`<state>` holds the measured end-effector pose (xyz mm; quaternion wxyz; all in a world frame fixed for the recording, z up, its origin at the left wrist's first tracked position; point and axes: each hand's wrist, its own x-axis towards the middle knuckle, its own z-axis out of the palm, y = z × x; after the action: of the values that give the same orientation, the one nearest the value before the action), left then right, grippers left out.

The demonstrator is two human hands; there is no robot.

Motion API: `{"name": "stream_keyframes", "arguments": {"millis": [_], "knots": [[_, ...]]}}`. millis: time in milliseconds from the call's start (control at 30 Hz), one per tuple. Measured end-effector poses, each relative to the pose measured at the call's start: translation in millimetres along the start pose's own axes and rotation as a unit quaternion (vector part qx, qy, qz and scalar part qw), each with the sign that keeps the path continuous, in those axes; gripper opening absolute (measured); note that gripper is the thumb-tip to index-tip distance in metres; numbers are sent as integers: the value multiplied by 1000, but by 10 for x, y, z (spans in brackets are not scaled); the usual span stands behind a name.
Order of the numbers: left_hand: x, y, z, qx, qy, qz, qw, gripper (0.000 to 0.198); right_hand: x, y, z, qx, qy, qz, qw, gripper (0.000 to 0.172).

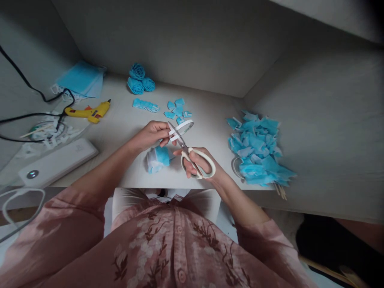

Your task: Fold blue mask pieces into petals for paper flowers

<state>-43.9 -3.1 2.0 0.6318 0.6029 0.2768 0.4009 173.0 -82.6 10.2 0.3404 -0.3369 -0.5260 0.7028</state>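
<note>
White ring (189, 127), perhaps a roll of tape, is what we are gripping at its near-left end with our left hand (156, 134), the fingers closing narrowly on it. Its long axis, as we are seeing it, is running from those fingertips away and up to the right, with green print showing on its inner face. Our right hand (199, 160) is working the scissors (185, 149), fingers threading through the handle loops, and the blades are pointing up and left, so they are crossing the ring close to the left fingertips. We cannot tell how far the blades are standing apart, or whether they are touching the ring. The left hand is sitting nearer, in direct contact; the right hand is lying below and to the right, reaching the ring only by the scissors. Small blue pieces (179, 109) are lying beyond the ring, and a blue-and-white bundle (158, 159) is resting below the left hand.
</note>
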Motion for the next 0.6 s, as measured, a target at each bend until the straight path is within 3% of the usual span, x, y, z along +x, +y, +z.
{"name": "stream_keyframes", "arguments": {"millis": [200,400,500,600], "knots": [[24,2,71,3,31,-48,998,19,-13,-48,39,-207,62,-21,976,64],[35,-21,66,-8,43,-47,998,15,12,-37,7,-317,55,-52,945,66],[20,4,79,-10,42,-46,998,19,7,-57,-9,-310,41,-55,948,64],[3,38,85,-48,-5,-67,997,26,-11,-72,-48,-215,-5,-19,976,65]]}}
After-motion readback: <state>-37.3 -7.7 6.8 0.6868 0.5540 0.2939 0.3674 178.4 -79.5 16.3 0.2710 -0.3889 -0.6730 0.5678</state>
